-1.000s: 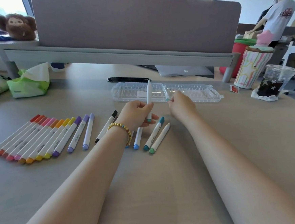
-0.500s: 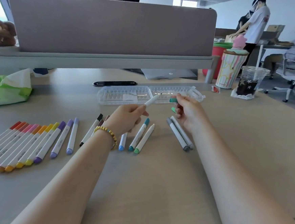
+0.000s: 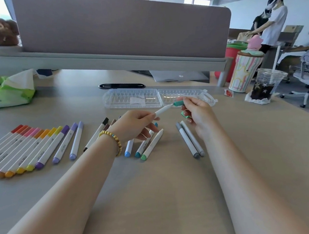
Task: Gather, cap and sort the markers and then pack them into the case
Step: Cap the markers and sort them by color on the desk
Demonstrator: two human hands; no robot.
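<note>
My left hand (image 3: 134, 126) grips a white marker (image 3: 162, 110) that points up and right. Its tip meets a teal cap (image 3: 178, 103) pinched in the fingertips of my right hand (image 3: 196, 114). A second green cap (image 3: 185, 114) sits lower in that same hand. The clear plastic case (image 3: 132, 100) lies open just behind both hands. A fanned row of capped warm-coloured markers (image 3: 23, 149) lies at the left, with two purple ones (image 3: 70, 143) beside it. Blue and green markers (image 3: 147, 146) lie under my left hand, and two grey markers (image 3: 190, 140) lie below my right hand.
A green tissue pack (image 3: 11, 92) sits at the far left and a black phone (image 3: 122, 85) behind the case. A striped tumbler (image 3: 244, 72) and an iced drink cup (image 3: 265, 85) stand at the back right. A grey desk divider (image 3: 118, 25) spans the back. People sit beyond.
My left hand has tilted the marker from upright over to the right. My right hand has brought the teal cap to its tip. The view has shifted right, showing the grey markers.
</note>
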